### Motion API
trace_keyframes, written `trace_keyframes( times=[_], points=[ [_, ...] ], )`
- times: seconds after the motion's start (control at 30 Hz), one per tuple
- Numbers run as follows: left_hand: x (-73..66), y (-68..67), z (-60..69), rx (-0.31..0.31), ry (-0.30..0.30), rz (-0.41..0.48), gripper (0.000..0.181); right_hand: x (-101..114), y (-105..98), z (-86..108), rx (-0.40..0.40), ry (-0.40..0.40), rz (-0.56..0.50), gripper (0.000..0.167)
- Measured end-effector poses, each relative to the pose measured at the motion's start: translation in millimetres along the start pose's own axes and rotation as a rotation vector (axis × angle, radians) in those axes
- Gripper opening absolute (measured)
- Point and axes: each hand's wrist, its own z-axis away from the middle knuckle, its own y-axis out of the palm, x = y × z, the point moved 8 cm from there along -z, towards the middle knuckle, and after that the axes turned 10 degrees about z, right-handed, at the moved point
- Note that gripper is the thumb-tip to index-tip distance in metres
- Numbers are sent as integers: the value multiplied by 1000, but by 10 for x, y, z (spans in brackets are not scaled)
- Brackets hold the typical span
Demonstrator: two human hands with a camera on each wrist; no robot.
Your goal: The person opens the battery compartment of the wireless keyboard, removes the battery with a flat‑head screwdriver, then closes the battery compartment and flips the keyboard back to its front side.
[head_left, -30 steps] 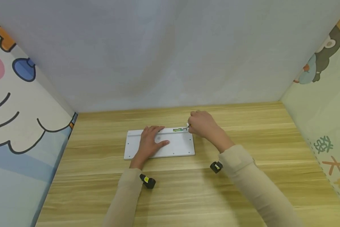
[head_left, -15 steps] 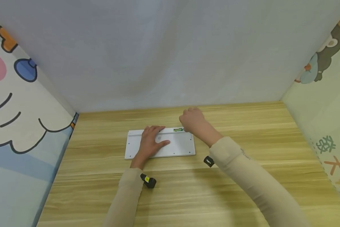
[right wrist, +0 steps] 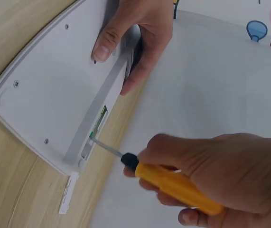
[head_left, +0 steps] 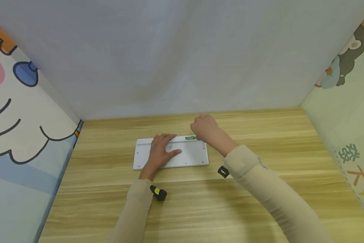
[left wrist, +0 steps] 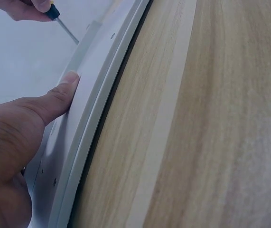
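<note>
Atop light wood-grain table [head_left: 188, 216], resting left hand [head_left: 159, 152] on thin white rectangular keyboard-like slab [head_left: 194, 155], w/ thumb & fingers spread, from flat face to far edge. Gripping yellow-handled screwdriver [right wrist: 173, 184] w/ dk collar in right hand [head_left: 205, 128], w/ fingers curled round handle. Holding slim metal tip [right wrist: 108, 147] by end of green cylindrical batt. [right wrist: 99, 121] in open slot [right wrist: 86, 151] along slab's far edge; can't tell if touching. Also, nr slab's far R corner: narrow white strip [right wrist: 68, 195].
</note>
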Motion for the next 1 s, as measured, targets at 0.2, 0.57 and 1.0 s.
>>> trace_keyframes(
  times=[0.2,0.57,1.0],
  points=[
    [8,4,-8,3,-11,-8,69,-130,108,44,-49,-40,-170,18],
    [11,5,-15,2,-4,-12,69,-345,335,99,-194,-87,-469,20],
    [19,10,-13,-10,12,-2,69,-607,970,130,-280,-9,-858,17]
  ],
)
